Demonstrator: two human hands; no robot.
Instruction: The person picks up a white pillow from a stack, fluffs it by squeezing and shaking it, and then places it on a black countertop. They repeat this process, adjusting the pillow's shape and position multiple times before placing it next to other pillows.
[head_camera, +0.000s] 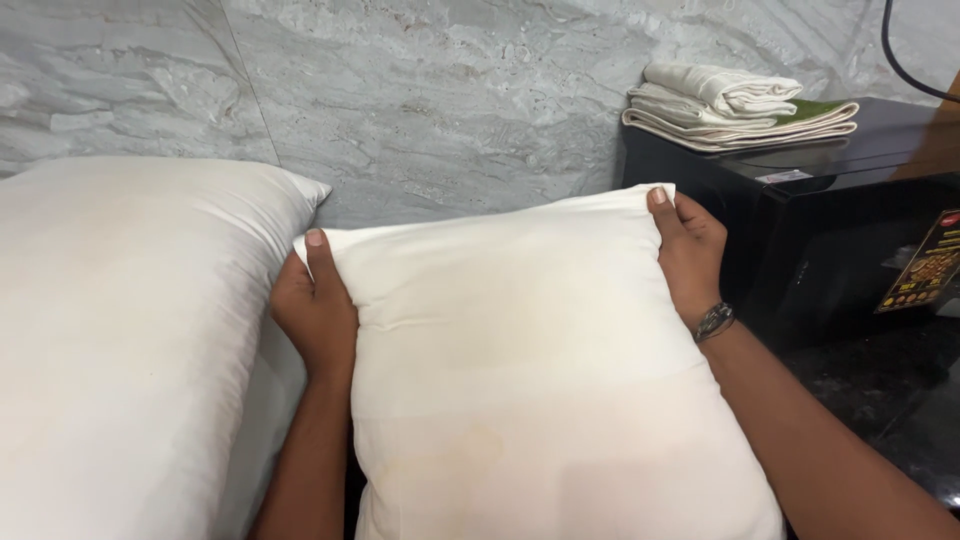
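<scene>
A white pillow (530, 370) stands upright in front of me, leaning toward a grey marble wall. My left hand (312, 310) grips its upper left corner, thumb on the front face. My right hand (690, 255) grips the upper right corner, thumb on top; a watch sits on that wrist. A second, larger white pillow (130, 330) lies to the left, close beside my left hand.
A black cabinet (850, 220) stands at the right, with a stack of folded white towels (735, 105) on top. A dark glossy surface (890, 400) lies below it. A black cable hangs at the top right.
</scene>
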